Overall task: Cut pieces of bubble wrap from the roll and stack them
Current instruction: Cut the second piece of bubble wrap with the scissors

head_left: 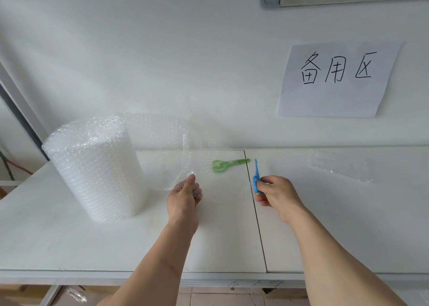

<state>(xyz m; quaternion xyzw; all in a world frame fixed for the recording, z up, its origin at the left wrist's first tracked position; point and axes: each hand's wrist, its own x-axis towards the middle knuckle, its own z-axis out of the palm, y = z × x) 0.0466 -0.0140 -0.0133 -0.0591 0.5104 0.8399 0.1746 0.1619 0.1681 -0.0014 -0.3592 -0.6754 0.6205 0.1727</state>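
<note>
Tension seems the point of the left hand (185, 195): it pinches the free sheet (197, 147) drawn off the upright bubble wrap roll (92, 168) at the table's (116, 243) left, holding it raised and taut, probably so blades can bite. The right hand (278, 194) grips blue scissors (256, 178), tips pointing away, near the sheet's edge. Green scissors (228, 164) lie behind the sheet, possibly in the cut's path. A cut piece (341, 166) lies far right, under a handwritten paper sign (336, 80).

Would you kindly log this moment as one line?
left hand: holds sheet end | right hand: blue scissors | green scissors: on table
</note>
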